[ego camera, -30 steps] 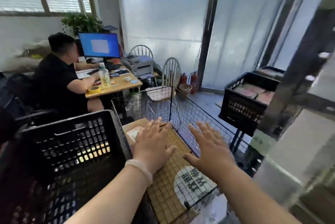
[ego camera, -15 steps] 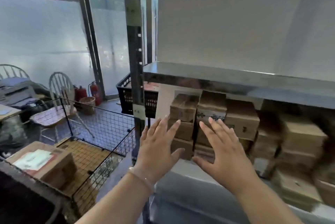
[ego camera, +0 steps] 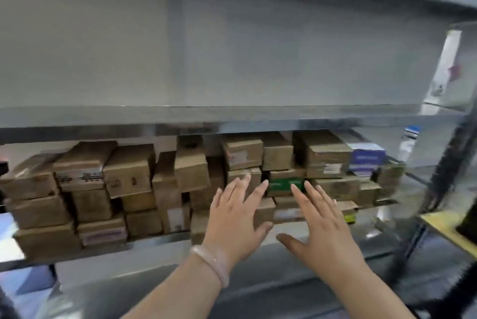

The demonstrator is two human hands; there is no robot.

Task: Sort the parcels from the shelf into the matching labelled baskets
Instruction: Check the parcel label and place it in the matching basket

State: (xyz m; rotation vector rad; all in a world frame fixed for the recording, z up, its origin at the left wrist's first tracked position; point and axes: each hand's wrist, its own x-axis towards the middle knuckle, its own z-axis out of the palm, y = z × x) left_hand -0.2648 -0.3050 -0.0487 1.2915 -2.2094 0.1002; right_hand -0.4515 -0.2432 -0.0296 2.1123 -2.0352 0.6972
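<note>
Several brown cardboard parcels point(ego camera: 129, 171) are stacked in rows on a grey metal shelf point(ego camera: 154, 246). Among them lies a green box point(ego camera: 282, 185) and, at the right end, a blue-and-white box point(ego camera: 366, 160). My left hand point(ego camera: 236, 218) is held out flat with fingers spread, just in front of the parcels near the middle of the stack. My right hand point(ego camera: 318, 225) is also spread flat beside it, fingertips near the green box. Neither hand holds anything. No basket is in view.
An upper shelf board point(ego camera: 232, 115) hangs low over the parcels. A dark upright post point(ego camera: 438, 176) stands at the right, with a yellowish board edge point(ego camera: 444, 228) beyond it. Another shelf level point(ego camera: 309, 280) lies below my arms.
The view has swung right from the baskets and desk to the shelf front. Both hands stay spread and empty, now in front of the stacked parcels near the green box.
</note>
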